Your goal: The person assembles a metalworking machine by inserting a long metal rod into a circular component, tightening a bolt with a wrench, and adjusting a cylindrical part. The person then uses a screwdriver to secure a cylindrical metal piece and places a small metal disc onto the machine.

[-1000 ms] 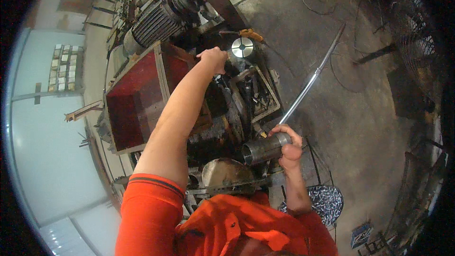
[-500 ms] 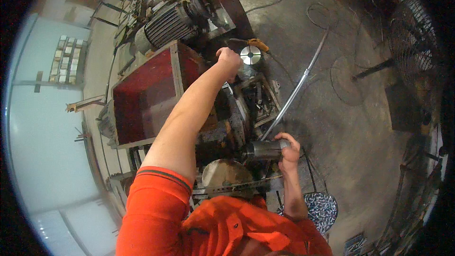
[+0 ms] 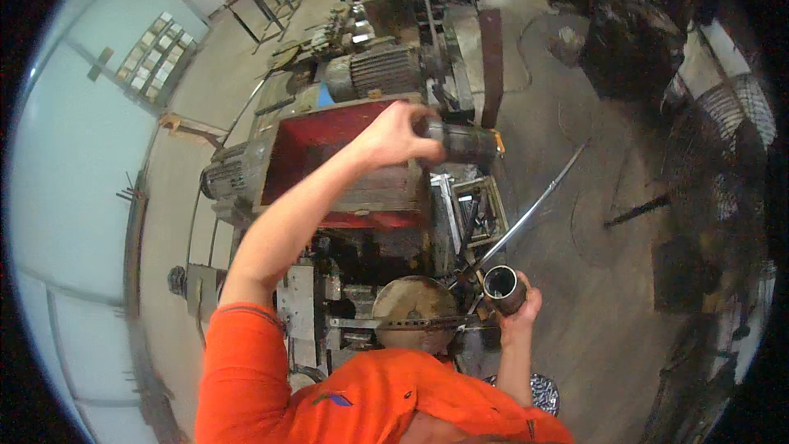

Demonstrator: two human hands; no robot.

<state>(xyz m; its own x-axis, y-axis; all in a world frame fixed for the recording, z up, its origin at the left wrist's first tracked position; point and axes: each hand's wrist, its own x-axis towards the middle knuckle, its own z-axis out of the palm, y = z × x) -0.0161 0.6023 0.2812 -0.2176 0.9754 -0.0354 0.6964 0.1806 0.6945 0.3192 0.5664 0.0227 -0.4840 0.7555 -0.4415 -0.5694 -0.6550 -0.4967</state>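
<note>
My left hand [image 3: 403, 138] reaches far out over the red-lined box, its fingers curled around the near end of a dark metal cylinder [image 3: 467, 143] that lies sideways. Nearer my body on the right, my right hand [image 3: 523, 302] grips a short hollow metal tube [image 3: 509, 301] from its right side. The tube's bright round rim and dark bore face up toward me. Between the two hands lies a tray [image 3: 493, 191] with metal tools or parts in it. Whether the cylinder's far end rests on something is not clear.
An open box with red inner walls [image 3: 316, 133] stands left of centre, with a ribbed motor [image 3: 374, 74] beyond it. A long metal rod [image 3: 538, 201] slants to the right. Close to my body are a round disc [image 3: 403, 300] and a pan of small metal pieces [image 3: 546, 395].
My left hand has gone from beside a slotted disc to a hold on the dark cylinder. My right hand has turned the tube from lying sideways to open end up. The view has shifted.
</note>
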